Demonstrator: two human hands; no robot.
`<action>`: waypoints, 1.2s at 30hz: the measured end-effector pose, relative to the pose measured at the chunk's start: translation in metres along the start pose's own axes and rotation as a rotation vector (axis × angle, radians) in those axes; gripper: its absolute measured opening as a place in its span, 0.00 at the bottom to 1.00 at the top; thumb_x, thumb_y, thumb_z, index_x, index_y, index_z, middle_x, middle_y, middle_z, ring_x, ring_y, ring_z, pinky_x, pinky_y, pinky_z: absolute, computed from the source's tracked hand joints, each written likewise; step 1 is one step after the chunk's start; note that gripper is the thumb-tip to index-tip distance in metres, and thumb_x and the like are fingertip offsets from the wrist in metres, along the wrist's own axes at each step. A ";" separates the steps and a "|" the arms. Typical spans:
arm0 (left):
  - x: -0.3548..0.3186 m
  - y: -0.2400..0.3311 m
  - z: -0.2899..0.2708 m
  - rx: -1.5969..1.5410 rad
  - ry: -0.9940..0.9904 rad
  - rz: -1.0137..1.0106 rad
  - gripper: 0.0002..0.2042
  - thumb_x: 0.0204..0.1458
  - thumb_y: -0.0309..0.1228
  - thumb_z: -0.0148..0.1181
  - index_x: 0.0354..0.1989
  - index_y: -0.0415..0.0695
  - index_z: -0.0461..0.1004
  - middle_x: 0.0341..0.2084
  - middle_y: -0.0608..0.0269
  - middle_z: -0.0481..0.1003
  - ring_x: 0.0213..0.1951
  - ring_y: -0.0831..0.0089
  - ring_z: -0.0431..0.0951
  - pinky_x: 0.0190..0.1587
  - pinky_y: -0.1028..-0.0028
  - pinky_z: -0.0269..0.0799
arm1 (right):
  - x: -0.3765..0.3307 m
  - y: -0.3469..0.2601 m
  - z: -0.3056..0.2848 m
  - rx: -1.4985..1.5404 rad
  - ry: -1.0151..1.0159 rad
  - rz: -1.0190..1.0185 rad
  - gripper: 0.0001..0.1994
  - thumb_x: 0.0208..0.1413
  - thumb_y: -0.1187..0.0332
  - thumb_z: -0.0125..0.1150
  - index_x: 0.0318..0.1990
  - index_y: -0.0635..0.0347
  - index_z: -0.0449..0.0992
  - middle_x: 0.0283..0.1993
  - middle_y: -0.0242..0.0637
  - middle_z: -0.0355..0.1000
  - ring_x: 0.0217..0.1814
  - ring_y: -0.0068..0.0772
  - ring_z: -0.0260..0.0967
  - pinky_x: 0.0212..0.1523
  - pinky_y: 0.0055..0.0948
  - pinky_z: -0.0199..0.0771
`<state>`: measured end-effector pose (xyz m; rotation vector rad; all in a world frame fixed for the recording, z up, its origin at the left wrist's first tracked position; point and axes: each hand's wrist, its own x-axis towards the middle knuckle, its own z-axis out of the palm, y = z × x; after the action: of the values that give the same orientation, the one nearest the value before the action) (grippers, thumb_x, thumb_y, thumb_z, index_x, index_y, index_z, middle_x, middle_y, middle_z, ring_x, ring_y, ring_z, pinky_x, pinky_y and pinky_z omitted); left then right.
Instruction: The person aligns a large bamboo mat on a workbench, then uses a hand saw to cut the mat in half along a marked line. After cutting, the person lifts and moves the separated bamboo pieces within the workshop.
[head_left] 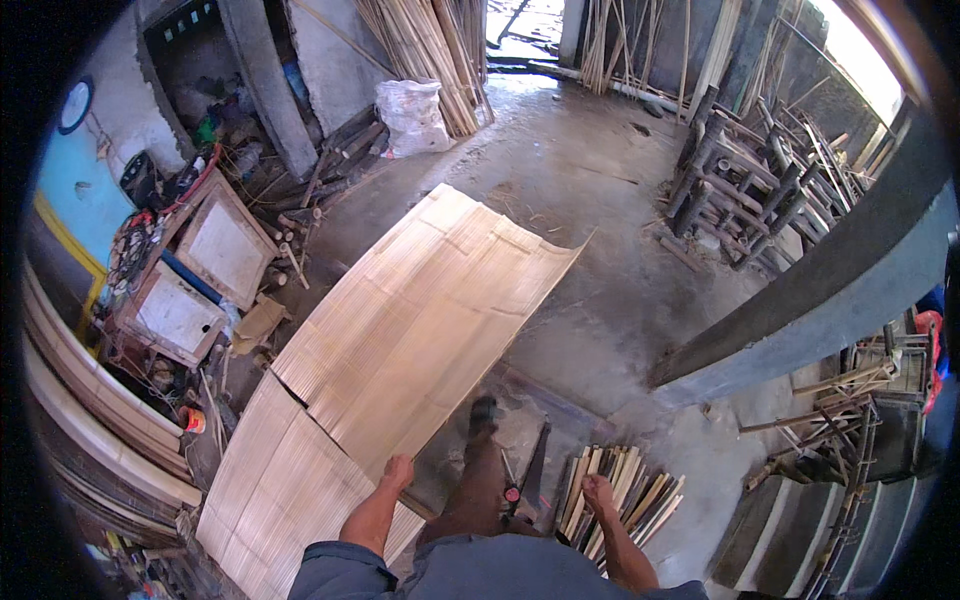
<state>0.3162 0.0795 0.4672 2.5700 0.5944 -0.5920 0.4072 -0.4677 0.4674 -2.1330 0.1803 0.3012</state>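
Two long, pale sheets of flattened bamboo lie end to end and slant across my left side, with a dark narrow gap between them. The far end curls up at its right corner. My left hand is closed at the right edge of the sheets, close to the gap. On my right, a bundle of bamboo slats in light and dark tones rests beside my leg. Closed over the upper ends of the slats is my right hand; its fingers seem to grip a slat, partly hidden by the hand.
A dark hand saw is between my leg and the slats. To the right rise a concrete pillar and stacked wooden frames. At left stands a cluttered cabinet. A white sack leans by upright bamboo poles.
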 end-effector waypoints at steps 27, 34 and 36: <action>-0.062 0.096 -0.164 -0.308 0.142 -0.311 0.15 0.53 0.32 0.51 0.48 0.47 0.77 0.38 0.48 0.79 0.43 0.50 0.80 0.50 0.53 0.73 | 0.677 -0.215 0.141 -1.175 -0.540 -1.142 0.09 0.58 0.62 0.56 0.44 0.47 0.78 0.50 0.36 0.74 0.63 0.42 0.64 0.68 0.54 0.52; -0.085 0.155 -0.142 0.200 0.254 -0.733 0.17 0.57 0.34 0.54 0.56 0.50 0.73 0.55 0.49 0.72 0.59 0.51 0.69 0.64 0.55 0.61 | 0.688 -0.263 0.136 -0.971 -1.153 -1.299 0.11 0.61 0.57 0.49 0.42 0.44 0.78 0.32 0.39 0.74 0.46 0.43 0.74 0.48 0.43 0.72; -0.053 0.219 -0.127 0.157 0.647 -0.916 0.20 0.58 0.36 0.56 0.59 0.47 0.70 0.56 0.45 0.70 0.59 0.50 0.68 0.65 0.55 0.59 | 0.683 -0.296 0.136 -0.872 -1.198 -1.526 0.10 0.60 0.59 0.50 0.40 0.46 0.77 0.32 0.41 0.74 0.44 0.45 0.74 0.44 0.44 0.72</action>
<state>0.4186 -0.0521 0.6646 2.4951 2.0510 -0.0201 1.1142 -0.2011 0.4395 -1.7795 -2.4233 0.6771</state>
